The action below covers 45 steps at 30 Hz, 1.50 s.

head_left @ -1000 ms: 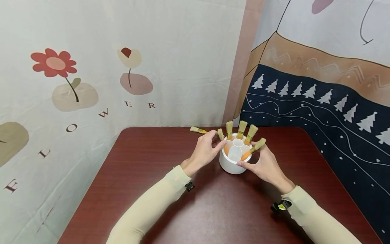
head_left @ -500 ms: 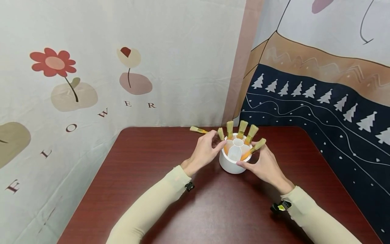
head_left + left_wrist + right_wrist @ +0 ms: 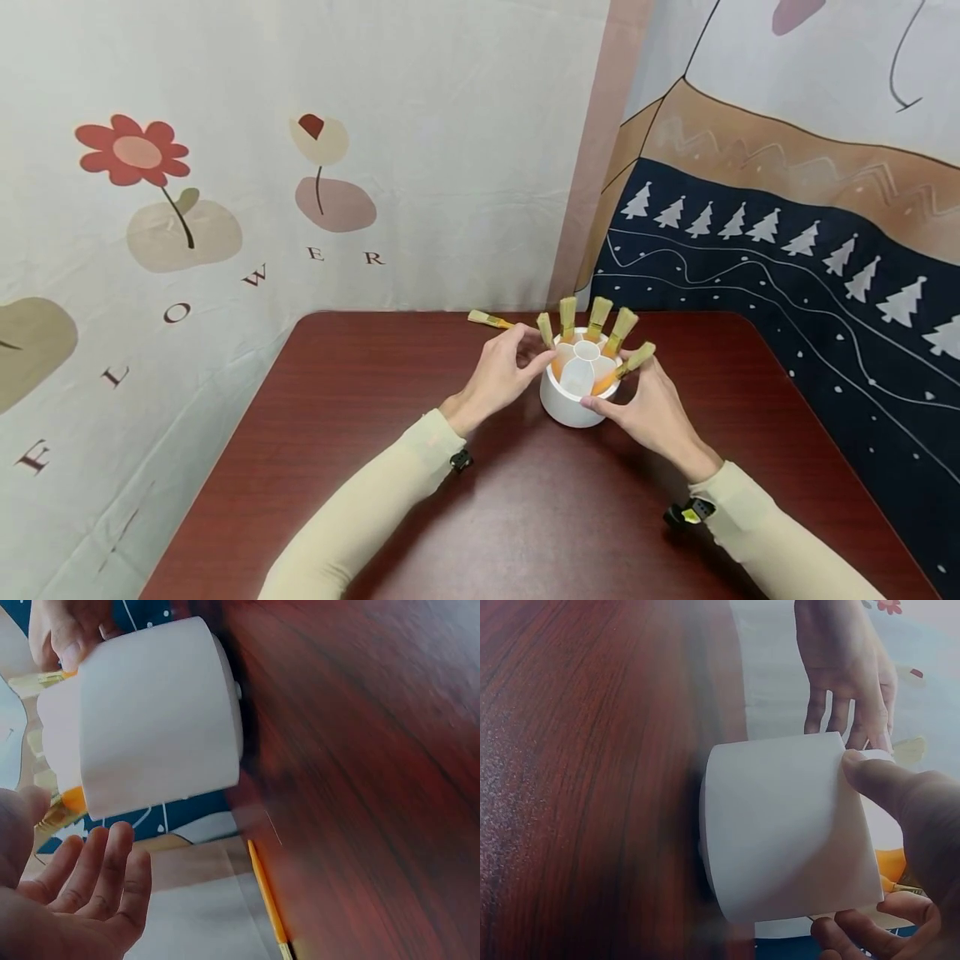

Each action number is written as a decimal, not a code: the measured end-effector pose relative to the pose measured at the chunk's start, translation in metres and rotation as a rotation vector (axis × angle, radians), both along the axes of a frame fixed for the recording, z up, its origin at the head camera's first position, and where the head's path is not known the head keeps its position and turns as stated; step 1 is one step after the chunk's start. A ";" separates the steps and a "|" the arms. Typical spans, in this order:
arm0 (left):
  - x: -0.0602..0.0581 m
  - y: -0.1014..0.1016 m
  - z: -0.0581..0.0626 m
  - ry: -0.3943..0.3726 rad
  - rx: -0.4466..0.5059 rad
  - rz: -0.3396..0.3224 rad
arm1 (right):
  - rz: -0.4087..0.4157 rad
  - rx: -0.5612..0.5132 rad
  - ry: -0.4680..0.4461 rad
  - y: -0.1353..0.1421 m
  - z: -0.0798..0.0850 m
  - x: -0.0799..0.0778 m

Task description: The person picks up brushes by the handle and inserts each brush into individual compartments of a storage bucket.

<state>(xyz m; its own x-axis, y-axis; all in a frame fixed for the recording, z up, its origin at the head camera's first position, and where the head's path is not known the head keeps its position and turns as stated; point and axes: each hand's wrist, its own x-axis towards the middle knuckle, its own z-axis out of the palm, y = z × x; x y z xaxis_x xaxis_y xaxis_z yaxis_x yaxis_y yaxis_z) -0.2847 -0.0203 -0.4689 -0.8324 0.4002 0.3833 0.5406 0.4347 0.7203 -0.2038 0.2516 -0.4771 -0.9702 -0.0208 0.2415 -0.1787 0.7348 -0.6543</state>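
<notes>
A white round brush holder (image 3: 572, 408) with petal-shaped compartments stands on the table. Several flat paintbrushes (image 3: 599, 317) with orange handles are in it, bristles up. My right hand (image 3: 654, 410) grips the holder's right side, its thumb on the near rim and its fingers round the far side, as the right wrist view also shows. At the left rim, my left hand (image 3: 501, 367) is beside the leftmost paintbrush (image 3: 545, 330). Its fingers (image 3: 112, 862) are loosely extended, with a gap between thumb and forefinger. Whether its thumb touches that brush I cannot tell.
Another paintbrush (image 3: 489, 320) lies by the table's back edge, partly behind my left hand; its orange handle (image 3: 267, 891) shows in the left wrist view. The dark red table (image 3: 525, 517) meets printed cloth hangings (image 3: 450, 208) at the back.
Both hands and the holder stay almost in place. My left wrist shifts very slightly left, and the head view drifts a little.
</notes>
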 end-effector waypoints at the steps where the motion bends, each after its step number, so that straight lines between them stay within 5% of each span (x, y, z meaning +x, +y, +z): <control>1: -0.001 -0.002 -0.001 -0.006 0.000 -0.003 | -0.001 -0.002 0.003 0.000 -0.001 0.000; 9: -0.009 -0.016 -0.008 -0.005 0.018 -0.023 | -0.001 -0.024 0.065 0.001 -0.008 0.000; 21: -0.027 -0.031 -0.019 -0.024 -0.012 0.036 | -0.061 0.025 -0.004 -0.008 0.001 0.007; 35: -0.052 -0.038 -0.028 -0.126 -0.399 0.169 | -0.078 0.050 -0.007 -0.009 -0.001 0.008; 45: -0.077 -0.034 -0.030 -0.117 -0.525 0.128 | -0.084 0.061 0.003 -0.009 -0.002 0.007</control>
